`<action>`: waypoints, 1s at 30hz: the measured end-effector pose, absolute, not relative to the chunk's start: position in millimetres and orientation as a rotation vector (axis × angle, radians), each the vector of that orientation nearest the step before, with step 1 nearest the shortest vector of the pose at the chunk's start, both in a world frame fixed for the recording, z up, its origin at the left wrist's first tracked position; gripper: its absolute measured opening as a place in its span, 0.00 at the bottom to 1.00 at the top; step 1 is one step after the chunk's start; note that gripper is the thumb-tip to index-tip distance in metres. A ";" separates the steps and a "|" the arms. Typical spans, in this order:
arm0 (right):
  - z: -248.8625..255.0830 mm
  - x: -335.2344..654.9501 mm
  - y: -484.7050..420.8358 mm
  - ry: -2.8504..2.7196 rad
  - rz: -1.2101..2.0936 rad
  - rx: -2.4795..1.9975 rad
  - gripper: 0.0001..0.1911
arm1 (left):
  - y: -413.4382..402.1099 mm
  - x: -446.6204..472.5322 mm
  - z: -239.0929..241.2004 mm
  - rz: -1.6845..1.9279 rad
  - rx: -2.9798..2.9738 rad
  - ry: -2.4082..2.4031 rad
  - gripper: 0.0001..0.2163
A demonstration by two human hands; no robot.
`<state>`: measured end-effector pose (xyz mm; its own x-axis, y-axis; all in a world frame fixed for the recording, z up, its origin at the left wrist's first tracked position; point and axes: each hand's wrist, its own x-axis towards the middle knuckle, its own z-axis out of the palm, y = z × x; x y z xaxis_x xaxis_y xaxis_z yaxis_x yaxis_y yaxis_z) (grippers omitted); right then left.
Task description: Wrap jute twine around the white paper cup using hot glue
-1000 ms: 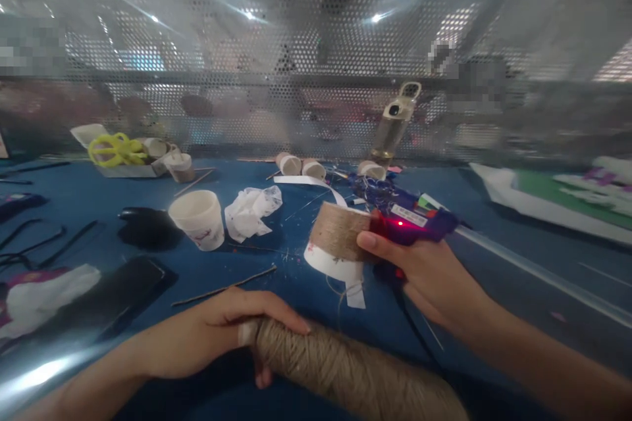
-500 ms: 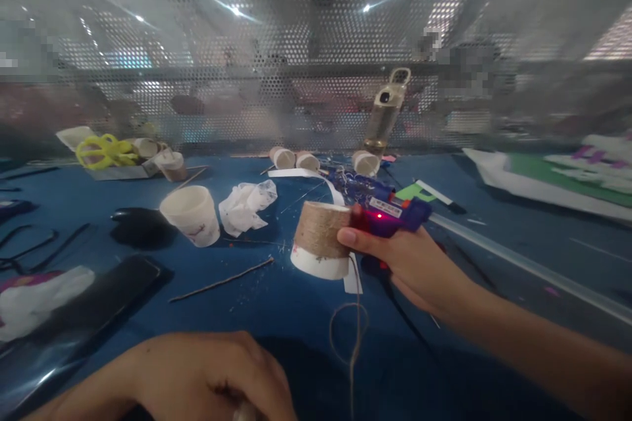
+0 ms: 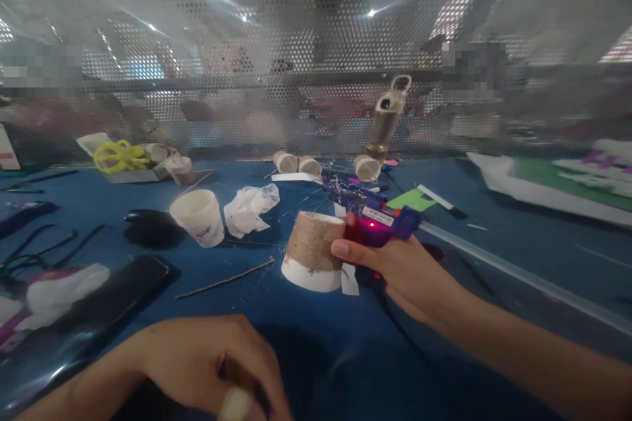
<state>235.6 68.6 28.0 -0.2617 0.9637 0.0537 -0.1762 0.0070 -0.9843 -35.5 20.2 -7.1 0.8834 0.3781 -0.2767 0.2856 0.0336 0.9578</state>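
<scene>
In the middle of the head view, my right hand (image 3: 405,263) grips a paper cup (image 3: 314,251) by its right side, thumb on the twine. Brown twine wraps the cup's upper part; a white band shows below, and its narrower end points up. Just behind this hand is a blue glue gun (image 3: 378,214) with a red light lit. My left hand (image 3: 217,362), at the bottom edge, is closed with curled fingers. What it may hold is hidden. A faint blurred strand (image 3: 345,355) shows between the hands.
A white cup (image 3: 198,217), crumpled white paper (image 3: 251,209) and a twine piece (image 3: 224,279) lie left of the held cup. Behind stand a bottle (image 3: 388,118) and small cups (image 3: 310,166). Yellow scissors (image 3: 120,156) rest in a box. A clear tube (image 3: 523,283) runs rightward.
My right hand and the twine-wrapped cup have shifted slightly left and nearer. The looped twine that hung below the cup no longer shows clearly. My left hand has moved slightly.
</scene>
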 end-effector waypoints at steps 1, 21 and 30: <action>26.7 235.1 67.1 -1.281 1.464 -0.919 0.18 | 21.4 -36.7 -4.4 0.127 1.481 0.662 0.15; 13.2 218.0 37.2 -1.528 1.439 -1.061 0.19 | 19.4 -8.8 -23.9 0.924 1.297 0.871 0.27; 3.7 241.3 47.3 -1.506 1.233 -1.142 0.22 | 17.5 -10.8 -3.2 0.956 0.882 1.009 0.26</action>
